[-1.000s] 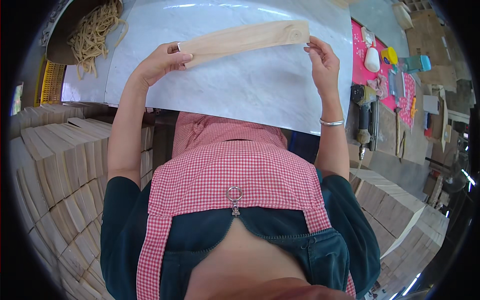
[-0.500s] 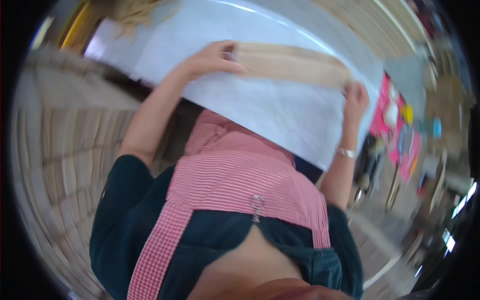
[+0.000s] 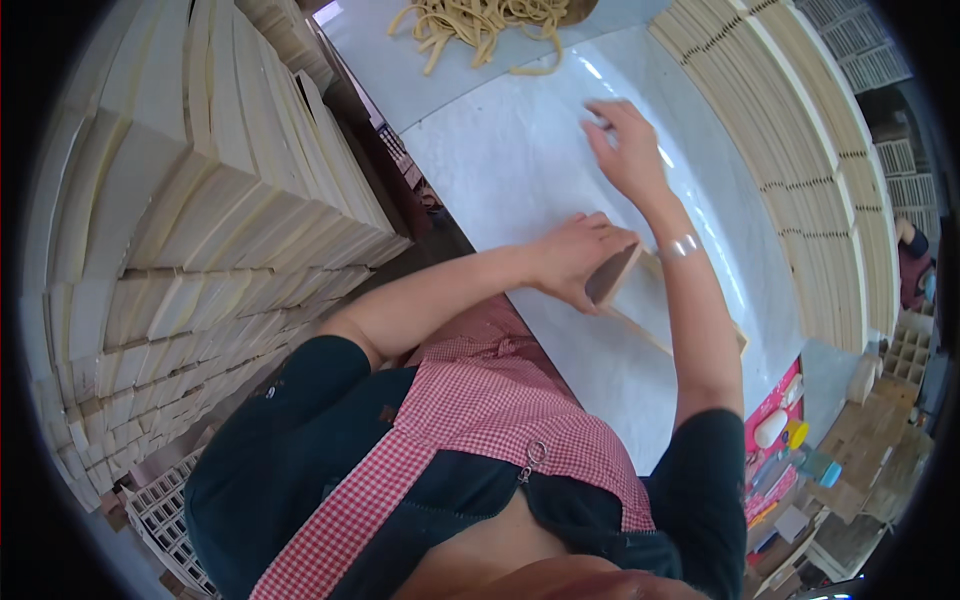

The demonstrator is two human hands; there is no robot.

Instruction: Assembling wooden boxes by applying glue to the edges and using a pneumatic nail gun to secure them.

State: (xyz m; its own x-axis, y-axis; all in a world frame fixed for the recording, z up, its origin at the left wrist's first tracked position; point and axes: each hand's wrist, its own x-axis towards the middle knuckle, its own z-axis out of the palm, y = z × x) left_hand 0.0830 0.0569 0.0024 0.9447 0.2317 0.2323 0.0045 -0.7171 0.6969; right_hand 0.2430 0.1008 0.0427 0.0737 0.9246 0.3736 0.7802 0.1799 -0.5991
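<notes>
A shallow, pale wooden box (image 3: 612, 278), possibly just a frame, rests on the white-covered table, part of it hidden behind my right forearm. My left hand (image 3: 582, 258) is closed around its near left end, fingers over the top edge and thumb lower down. Above and beyond the box my right hand (image 3: 628, 150) is raised over the table, fingers apart and slightly blurred, holding nothing. A heap of tan, curled strips (image 3: 480, 28) lies at the table's far end, past my right hand.
Long rows of stacked wooden pieces with notched ends (image 3: 770, 150) line the table's right side. Tall stacks of pale wooden boards (image 3: 230, 220) rise at my left. Near my right elbow, a pink cloth (image 3: 765, 408) carries small bottles and a yellow item.
My right hand has let go of the wooden piece and moved up toward the strips. The piece has turned and come nearer, still in my left hand. The whole view has swung round.
</notes>
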